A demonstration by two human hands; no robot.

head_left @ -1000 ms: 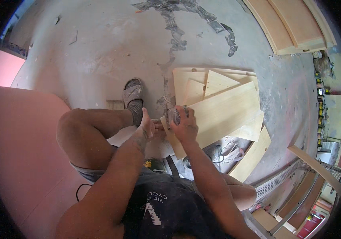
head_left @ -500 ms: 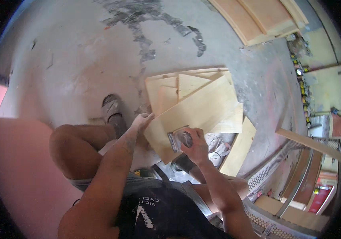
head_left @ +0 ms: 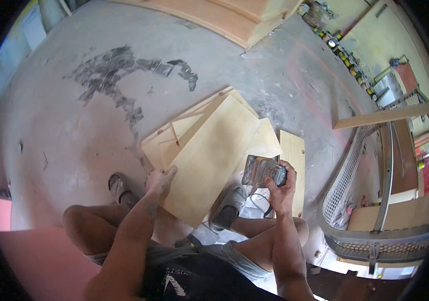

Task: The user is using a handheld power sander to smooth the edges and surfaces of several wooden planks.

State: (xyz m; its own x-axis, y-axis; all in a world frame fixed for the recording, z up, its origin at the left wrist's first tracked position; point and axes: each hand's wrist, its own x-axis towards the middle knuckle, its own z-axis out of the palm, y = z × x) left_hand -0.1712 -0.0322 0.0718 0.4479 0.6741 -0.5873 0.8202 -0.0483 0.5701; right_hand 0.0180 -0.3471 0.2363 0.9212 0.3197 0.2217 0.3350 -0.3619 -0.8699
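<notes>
"Pale wood is filling the middle. Where is the board (head_left: 214,155) lying?"

"It is resting on a stack (head_left: 160,154) of other boards, and the stack is sitting on the grey floor (head_left: 89,155). The board is slanting, its far end pointing a little right."

"What are the hands doing?"

"The left hand (head_left: 159,182) is gripping the board's left edge, toward the near end, and its thumb is lying on top. The right hand (head_left: 282,191) is holding a sander (head_left: 264,171), its fingers curling round the body."

"Is the sander touching the board?"

"No, it is hovering just right of it, with its flat pad facing left. A plank (head_left: 292,146) is lying behind, partly hidden by the hand."

"And round about?"

"One sandal (head_left: 233,201) is standing just beside the board's right edge. A mesh frame (head_left: 337,194) is curving along the right, a pink panel (head_left: 49,253) is filling the near left, and wooden panels (head_left: 234,16) are standing on the far side."
</notes>
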